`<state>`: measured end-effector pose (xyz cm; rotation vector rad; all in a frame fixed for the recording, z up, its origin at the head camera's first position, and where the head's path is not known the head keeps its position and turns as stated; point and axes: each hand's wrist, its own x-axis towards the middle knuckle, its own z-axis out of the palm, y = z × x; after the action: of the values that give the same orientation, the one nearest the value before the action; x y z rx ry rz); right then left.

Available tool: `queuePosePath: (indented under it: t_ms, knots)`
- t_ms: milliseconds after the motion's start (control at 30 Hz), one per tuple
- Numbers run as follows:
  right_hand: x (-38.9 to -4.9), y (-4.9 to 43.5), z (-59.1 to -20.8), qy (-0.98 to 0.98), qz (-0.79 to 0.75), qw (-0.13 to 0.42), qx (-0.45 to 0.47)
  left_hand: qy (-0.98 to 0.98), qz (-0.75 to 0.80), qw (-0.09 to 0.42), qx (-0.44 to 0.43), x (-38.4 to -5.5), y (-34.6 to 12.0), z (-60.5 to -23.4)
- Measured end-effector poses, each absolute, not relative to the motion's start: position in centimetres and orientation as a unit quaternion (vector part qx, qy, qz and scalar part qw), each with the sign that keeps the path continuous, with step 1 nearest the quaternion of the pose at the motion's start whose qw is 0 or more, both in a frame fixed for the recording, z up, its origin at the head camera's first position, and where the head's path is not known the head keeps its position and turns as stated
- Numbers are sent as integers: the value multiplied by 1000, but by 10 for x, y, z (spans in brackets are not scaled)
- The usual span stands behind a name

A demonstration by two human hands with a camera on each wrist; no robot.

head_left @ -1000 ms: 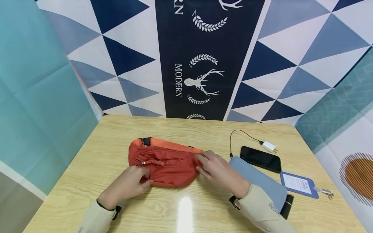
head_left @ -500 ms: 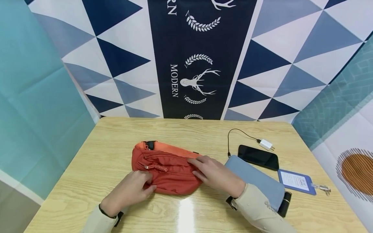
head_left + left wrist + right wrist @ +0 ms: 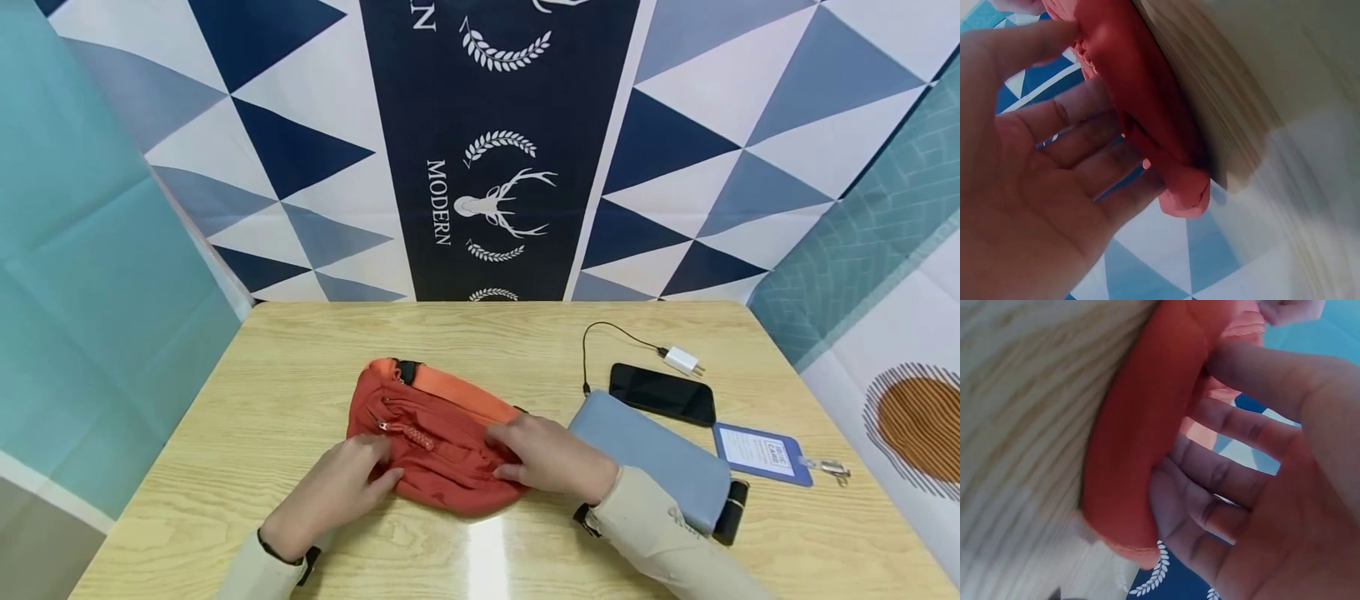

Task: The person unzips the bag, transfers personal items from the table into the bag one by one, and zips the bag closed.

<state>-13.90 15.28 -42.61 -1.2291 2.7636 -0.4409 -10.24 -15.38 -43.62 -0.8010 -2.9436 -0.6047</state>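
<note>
A red waist bag [image 3: 442, 467] with an orange strap and a black buckle lies on the wooden table, slanting down to the right in the head view. My left hand [image 3: 333, 492] touches its left near side. In the left wrist view the fingers [image 3: 1094, 134] stretch fairly straight over the red fabric, the thumb apart from them. At the right end, my right hand [image 3: 551, 454] holds the bag, with thumb and bent fingers against a fold of its fabric. Some right fingertips are hidden by the bag in the right wrist view. The front zipper pull [image 3: 408, 433] hangs across the bag.
Right of the bag lie a blue-grey pouch [image 3: 652, 454], a black phone [image 3: 662, 393], a blue card holder [image 3: 761, 452] with a metal clip, and a short black cylinder [image 3: 731, 512]. A white charger [image 3: 681, 360] with a black cable lies behind. Patterned cloth walls enclose the table [image 3: 262, 400].
The bag has turned, its right end swinging toward me, and shifted slightly right and nearer. Both hands have stayed on it. The head view has panned slightly right.
</note>
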Motion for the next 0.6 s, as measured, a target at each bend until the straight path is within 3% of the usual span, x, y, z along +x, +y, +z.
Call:
queuePosePath:
  t_ms: [267,600]
  knots:
    - [-134,154,-426,904,-140,62,-400,-949,-158,70,-264,-103,-144,-439]
    - [-127,149,-426,897,-153,126,-394,-955,-186,11,-230,-118,-133,-433]
